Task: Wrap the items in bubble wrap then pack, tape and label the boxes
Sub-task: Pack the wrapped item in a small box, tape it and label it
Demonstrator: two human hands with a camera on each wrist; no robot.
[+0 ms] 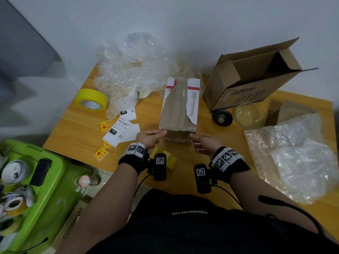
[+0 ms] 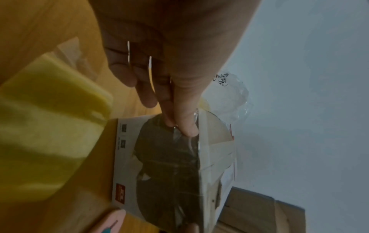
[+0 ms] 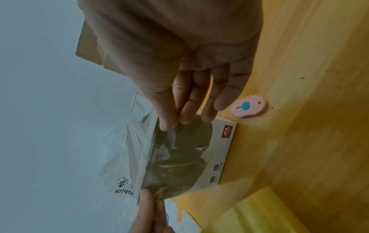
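Both my hands, left point(image 1: 149, 137) and right point(image 1: 206, 143), are pinching clear tape point(image 2: 191, 141) in their fingers at the small box's point(image 1: 178, 107) near end, mid-counter point(image 1: 77, 129). Uneven pulling could wrinkle it.

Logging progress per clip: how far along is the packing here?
Done: the small brown cardboard box is closed, with tape along its top seam. In hand: left hand and right hand pinch tape at its near edge. Left: the glass bowl sits unwrapped, the large open carton unsealed, the shipping labels unapplied.
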